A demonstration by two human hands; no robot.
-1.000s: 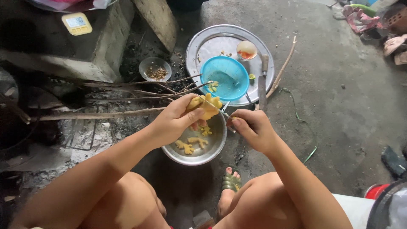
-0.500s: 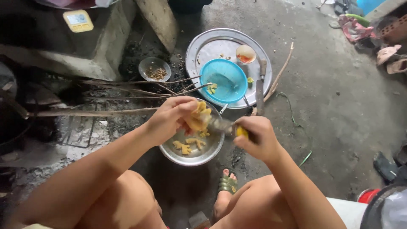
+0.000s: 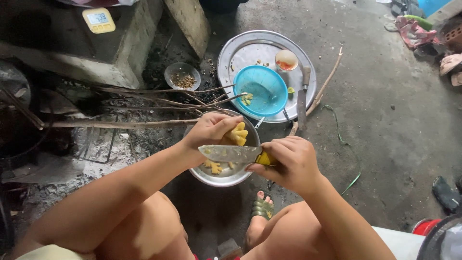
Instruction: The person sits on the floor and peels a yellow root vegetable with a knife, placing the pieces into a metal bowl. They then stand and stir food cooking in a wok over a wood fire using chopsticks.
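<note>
Yellow scale (image 3: 98, 20), upper left. Your left hand (image 3: 210, 131) grips yellow root (image 3: 237, 134); right hand (image 3: 288, 161) clasps knife (image 3: 230, 153) just below it.

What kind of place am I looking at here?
Probably a rustic floor-level cooking area: bare concrete floor, ash and long firewood sticks beside a hearth, and a round metal tray set on the ground.

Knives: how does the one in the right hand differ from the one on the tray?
The held knife has a yellow handle and lies crosswise above the metal bowl, gripped by the right hand. The tray knife has a pale wooden handle and rests untouched on the round tray, blade pointing toward the person. Both have broad metal blades.
</note>
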